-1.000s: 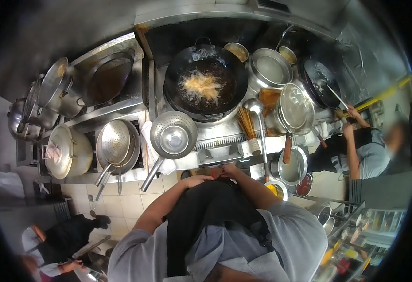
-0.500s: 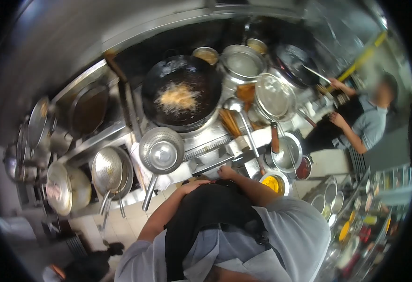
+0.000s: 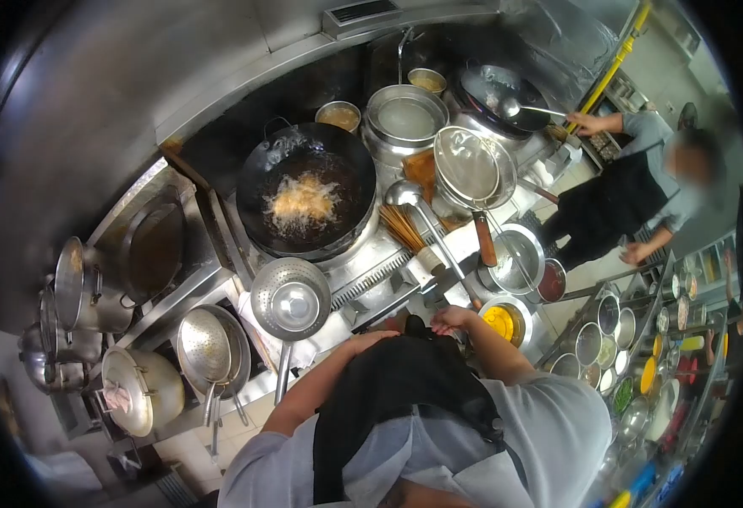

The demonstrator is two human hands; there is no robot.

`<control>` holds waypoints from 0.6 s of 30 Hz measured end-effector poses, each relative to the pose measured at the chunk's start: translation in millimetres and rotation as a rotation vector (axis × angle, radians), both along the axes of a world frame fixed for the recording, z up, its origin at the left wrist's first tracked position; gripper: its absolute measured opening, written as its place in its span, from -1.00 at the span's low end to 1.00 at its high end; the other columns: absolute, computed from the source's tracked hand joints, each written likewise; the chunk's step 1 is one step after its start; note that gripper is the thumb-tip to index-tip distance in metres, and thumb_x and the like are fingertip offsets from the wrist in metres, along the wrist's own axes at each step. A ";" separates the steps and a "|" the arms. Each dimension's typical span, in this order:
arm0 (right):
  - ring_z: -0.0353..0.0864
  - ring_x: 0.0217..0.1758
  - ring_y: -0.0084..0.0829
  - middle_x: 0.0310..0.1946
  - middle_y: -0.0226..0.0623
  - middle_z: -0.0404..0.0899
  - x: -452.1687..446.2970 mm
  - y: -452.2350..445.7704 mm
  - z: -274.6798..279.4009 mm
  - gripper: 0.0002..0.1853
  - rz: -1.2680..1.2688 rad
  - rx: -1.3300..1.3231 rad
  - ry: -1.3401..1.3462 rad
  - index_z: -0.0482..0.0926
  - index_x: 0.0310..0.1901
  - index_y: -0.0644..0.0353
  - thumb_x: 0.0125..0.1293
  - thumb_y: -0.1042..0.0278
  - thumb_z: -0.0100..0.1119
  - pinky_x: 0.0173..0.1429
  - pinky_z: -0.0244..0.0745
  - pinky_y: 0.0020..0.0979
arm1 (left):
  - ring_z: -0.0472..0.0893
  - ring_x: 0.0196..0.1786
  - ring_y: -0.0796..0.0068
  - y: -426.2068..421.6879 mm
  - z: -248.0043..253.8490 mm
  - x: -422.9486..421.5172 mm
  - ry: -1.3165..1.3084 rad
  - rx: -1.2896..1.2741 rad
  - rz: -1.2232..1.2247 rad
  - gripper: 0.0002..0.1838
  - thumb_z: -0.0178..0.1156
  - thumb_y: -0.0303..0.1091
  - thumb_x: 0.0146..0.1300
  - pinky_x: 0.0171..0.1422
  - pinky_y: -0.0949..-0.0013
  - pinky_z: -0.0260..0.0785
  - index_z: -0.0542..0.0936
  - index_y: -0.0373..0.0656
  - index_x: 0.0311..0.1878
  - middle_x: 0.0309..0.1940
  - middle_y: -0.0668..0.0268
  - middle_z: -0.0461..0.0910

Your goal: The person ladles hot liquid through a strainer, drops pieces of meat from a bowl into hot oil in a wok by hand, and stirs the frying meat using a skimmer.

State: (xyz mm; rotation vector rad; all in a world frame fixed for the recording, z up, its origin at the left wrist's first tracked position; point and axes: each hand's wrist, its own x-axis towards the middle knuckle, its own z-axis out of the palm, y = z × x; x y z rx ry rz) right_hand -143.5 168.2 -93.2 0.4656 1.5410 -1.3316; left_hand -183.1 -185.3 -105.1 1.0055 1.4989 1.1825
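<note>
My left hand [image 3: 374, 339] rests at the top edge of my black apron [image 3: 405, 381], its fingers partly hidden. My right hand [image 3: 452, 320] is raised just right of it, fingers bent; whether it holds anything is too small to tell. Ahead, a black wok [image 3: 257, 182] holds dark oil with golden food [image 3: 304, 201] bubbling in it. A perforated strainer [image 3: 290, 298] with a metal bowl in it lies in front of the wok. A ladle [image 3: 404, 194] and a bamboo brush [image 3: 401, 225] lie right of the wok, near a wire-mesh strainer [image 3: 466, 161].
At the right a co-worker [image 3: 621, 195] holds a ladle over a second wok [image 3: 507, 89]. A bowl of yellow liquid [image 3: 520, 315] stands by my right forearm. Left are a large pot [image 3: 168, 394] and more strainers [image 3: 205, 343]. Shelves of bowls stand at the lower right.
The view has turned to the right, bringing more shelf bowls into sight. My right hand has moved slightly away from my left. The co-worker's lower hand has moved outward from the body.
</note>
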 end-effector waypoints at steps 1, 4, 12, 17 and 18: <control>0.79 -0.15 -0.26 -0.12 -0.06 0.75 3.7 10.3 35.4 -0.69 -0.139 -0.131 -0.043 0.61 0.07 0.38 0.57 0.30 0.00 -0.04 0.74 -0.34 | 0.33 0.56 0.18 -0.8 -14.4 -0.9 0.080 0.000 -0.028 -0.39 0.03 -0.10 0.55 0.65 0.24 0.07 0.35 -0.29 0.50 0.50 0.02 0.36; 0.80 -0.07 -0.21 -0.10 0.01 0.75 17.8 62.3 131.5 -0.68 -0.189 -0.268 0.028 0.59 0.10 0.45 0.57 0.37 -0.02 0.05 0.75 -0.28 | 0.26 0.60 0.15 -1.7 -26.7 -1.3 0.086 -0.015 -0.034 -0.35 0.01 -0.05 0.55 0.68 0.23 0.02 0.31 -0.31 0.52 0.54 -0.01 0.30; 0.79 -0.41 -0.26 -0.32 0.02 0.75 40.4 193.2 189.5 -0.38 -0.851 -0.039 0.157 0.58 0.02 0.50 0.64 -0.07 -0.17 -0.30 0.77 -0.37 | 0.32 0.56 0.24 17.0 -8.0 0.4 -0.036 -0.126 0.014 -0.41 0.00 -0.08 0.58 0.65 0.27 0.06 0.35 -0.24 0.51 0.50 0.09 0.37; 0.74 -0.52 -0.41 -0.45 -0.18 0.70 6.3 161.7 229.7 -0.17 -0.892 -0.301 0.183 0.59 -0.01 0.41 0.51 -0.44 -0.16 -0.51 0.67 -0.50 | 0.46 0.36 0.51 32.0 2.5 -3.4 -1.074 -0.141 0.059 -0.58 -0.02 -0.23 0.63 0.50 0.38 0.25 0.46 -0.25 0.39 0.31 0.29 0.53; 0.72 -0.56 -0.44 -0.44 -0.19 0.71 1.1 157.2 230.2 -0.21 -0.872 -0.346 0.210 0.57 0.03 0.41 0.53 -0.39 -0.13 -0.57 0.60 -0.54 | 0.46 0.36 0.51 32.8 6.1 -6.1 -1.075 -0.133 0.090 -0.58 -0.02 -0.23 0.63 0.50 0.38 0.25 0.46 -0.25 0.39 0.31 0.29 0.53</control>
